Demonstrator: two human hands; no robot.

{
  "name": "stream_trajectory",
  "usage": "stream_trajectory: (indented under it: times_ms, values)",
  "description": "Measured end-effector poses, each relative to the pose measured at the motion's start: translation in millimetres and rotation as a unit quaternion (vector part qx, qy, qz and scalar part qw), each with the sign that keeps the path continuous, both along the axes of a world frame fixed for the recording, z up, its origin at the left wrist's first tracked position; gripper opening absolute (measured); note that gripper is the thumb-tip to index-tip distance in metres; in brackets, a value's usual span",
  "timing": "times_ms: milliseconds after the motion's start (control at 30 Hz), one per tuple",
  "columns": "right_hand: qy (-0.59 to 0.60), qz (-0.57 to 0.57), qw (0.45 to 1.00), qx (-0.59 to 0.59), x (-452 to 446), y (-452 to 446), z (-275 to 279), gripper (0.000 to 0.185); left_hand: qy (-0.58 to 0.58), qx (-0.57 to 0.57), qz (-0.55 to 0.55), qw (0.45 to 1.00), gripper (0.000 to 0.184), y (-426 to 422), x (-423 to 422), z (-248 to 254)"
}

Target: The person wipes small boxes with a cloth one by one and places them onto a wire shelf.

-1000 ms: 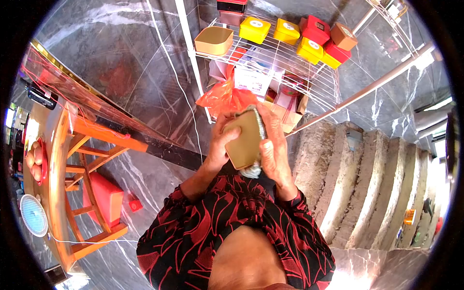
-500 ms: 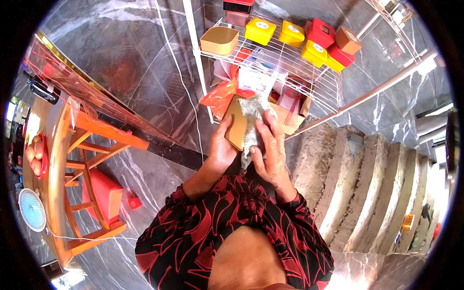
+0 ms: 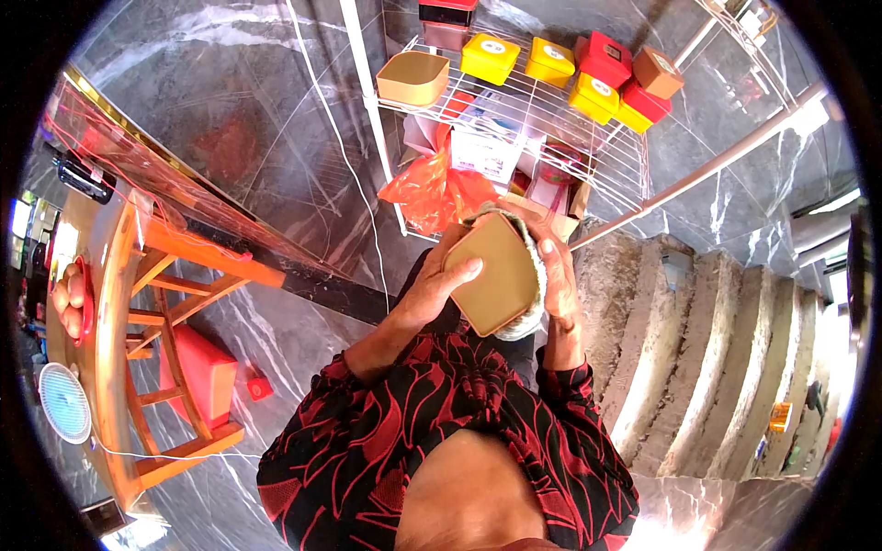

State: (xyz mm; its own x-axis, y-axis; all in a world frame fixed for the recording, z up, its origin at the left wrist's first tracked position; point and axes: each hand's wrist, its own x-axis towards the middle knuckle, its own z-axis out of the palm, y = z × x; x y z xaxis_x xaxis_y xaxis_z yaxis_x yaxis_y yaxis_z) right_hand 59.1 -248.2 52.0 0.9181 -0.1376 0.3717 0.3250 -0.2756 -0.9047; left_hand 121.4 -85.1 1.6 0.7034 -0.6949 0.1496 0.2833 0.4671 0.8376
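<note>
A tan square box (image 3: 496, 275) is held up in front of my chest, its flat face turned toward me. My left hand (image 3: 439, 283) grips its left side, the thumb lying across the face. A greyish-white cloth (image 3: 530, 321) wraps round the box's right edge and behind it. My right hand (image 3: 559, 280) presses that cloth against the right side, with its fingers partly hidden behind. Whether the piece is a whole box or only a lid, I cannot tell.
Ahead stands a white wire shelf (image 3: 524, 96) with an open tan box (image 3: 413, 78) and several yellow boxes (image 3: 489, 59) and red ones. An orange plastic bag (image 3: 430, 191) hangs below. Concrete steps (image 3: 675, 358) rise at right; a wooden stool (image 3: 175, 367) and table are at left.
The box has turned from a slanted side view to face me and moved slightly right and down. The cloth and my right hand have shifted from its front to its right edge.
</note>
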Motion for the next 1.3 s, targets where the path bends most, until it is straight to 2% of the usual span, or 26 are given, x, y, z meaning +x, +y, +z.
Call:
stream_trajectory:
  times_ms: [33,67,133,267,367,433,533,567,633,700,767,833,867,900,967,1033,1133,1233,1300]
  values:
    - [0.000,0.000,1.000,0.001,-1.0,-0.7,-0.8,0.062,-0.021,0.010,-0.022,0.999,0.050,1.0,0.1,4.6]
    - [0.046,0.031,0.998,0.041,-2.3,-1.9,-1.8,0.062,-0.020,0.011,-0.022,0.999,0.050,1.6,-0.5,5.7]
    - [0.137,0.095,0.979,0.120,-4.6,-2.6,-4.0,0.061,-0.082,0.085,-0.095,0.988,0.051,3.9,-2.3,7.2]
    - [0.211,0.095,0.955,0.183,-8.9,-1.6,-7.6,0.062,-0.023,0.070,-0.102,0.992,0.050,3.0,-5.7,7.4]
    - [0.160,0.070,0.978,0.118,-6.9,1.3,-10.5,0.063,0.037,0.047,-0.107,0.992,0.048,4.6,-3.8,3.7]
    - [0.096,0.018,0.994,0.056,-5.9,5.3,-9.9,0.063,0.068,0.031,-0.029,0.997,0.050,3.9,-4.1,9.6]
    - [0.000,-0.033,0.998,-0.050,-2.6,15.4,-3.1,0.062,0.111,-0.017,0.024,0.993,0.044,1.2,1.2,9.1]
    - [-0.029,-0.056,0.995,-0.084,-1.7,20.0,-4.8,0.062,0.130,-0.034,0.058,0.989,0.043,0.7,3.1,11.4]
    - [-0.032,-0.117,0.979,-0.161,-0.6,34.9,-12.7,0.067,0.130,-0.076,0.061,0.987,0.041,-3.6,12.4,-7.7]
    - [-0.069,-0.185,0.961,-0.194,3.2,50.5,-25.4,0.071,0.186,-0.121,0.115,0.968,0.042,-6.6,13.1,-9.0]
    - [-0.096,-0.208,0.947,-0.224,5.6,54.9,-28.3,0.070,0.200,-0.124,0.118,0.965,0.045,-6.6,8.6,-12.7]
    - [-0.134,-0.237,0.931,-0.242,5.8,54.2,-31.9,0.066,0.263,-0.093,0.109,0.954,0.045,-6.1,3.6,-15.8]
    - [-0.144,-0.242,0.930,-0.238,5.5,48.5,-34.3,0.061,0.226,-0.086,0.069,0.968,0.046,-2.8,6.8,-15.7]
    - [-0.150,-0.239,0.935,-0.214,5.6,43.5,-33.7,0.058,0.227,-0.086,0.070,0.968,0.046,-1.5,7.3,-14.3]
    - [-0.152,-0.240,0.947,-0.151,2.9,36.0,-34.5,0.054,0.101,-0.027,0.070,0.992,0.044,0.6,6.4,-8.6]
    - [-0.153,-0.258,0.949,-0.095,3.5,27.6,-37.7,0.052,0.091,-0.026,0.057,0.994,0.039,2.1,8.3,-9.5]
    - [-0.067,-0.248,0.965,0.061,1.5,18.4,-33.8,0.050,0.044,0.007,0.031,0.999,0.036,1.7,9.3,-11.8]
    - [-0.021,-0.240,0.944,0.224,1.3,21.7,-39.0,0.048,0.030,0.015,0.061,0.998,0.036,-4.8,2.4,-9.9]
    - [-0.001,-0.238,0.933,0.268,5.9,29.3,-58.3,0.051,0.031,-0.010,0.140,0.990,0.040,-10.7,-2.1,-10.6]
